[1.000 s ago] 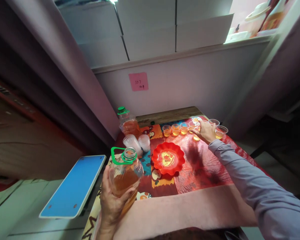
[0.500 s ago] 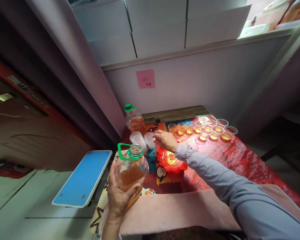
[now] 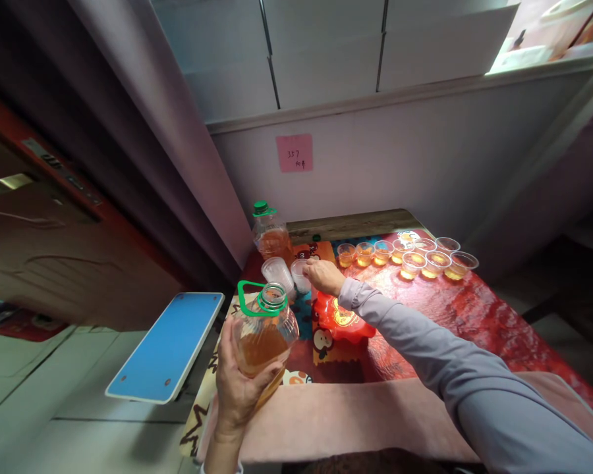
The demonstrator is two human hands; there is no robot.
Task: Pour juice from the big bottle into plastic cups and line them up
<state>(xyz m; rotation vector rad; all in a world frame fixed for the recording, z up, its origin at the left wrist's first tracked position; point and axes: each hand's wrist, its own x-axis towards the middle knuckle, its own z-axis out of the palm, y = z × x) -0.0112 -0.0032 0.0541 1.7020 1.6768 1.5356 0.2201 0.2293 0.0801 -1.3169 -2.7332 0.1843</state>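
Note:
My left hand [image 3: 244,388] is wrapped round a clear plastic jug [image 3: 269,339] part-filled with amber liquid. The jug has a green handle ring and an uncapped mouth, and it stands near the table's left edge. My right hand [image 3: 325,276] reaches across to a clear plastic cup [image 3: 300,276], fingertips pinched at its rim. Whether this is one cup or a nested few I cannot tell. Beside it, a stack of nested cups [image 3: 277,275] leans over. Below my right wrist lies a red scalloped tray [image 3: 344,317].
Several cups with amber liquid [image 3: 383,254] stand in rows at the table's back right. A second jug [image 3: 273,237] with a green cap is at the back left. A pink cloth [image 3: 356,421] covers the near edge. A blue-topped stool [image 3: 170,345] stands left.
My right hand has moved slightly left and down, its fingertips now at the cup's rim. My left hand still grips the jug. The whole view has shifted a little.

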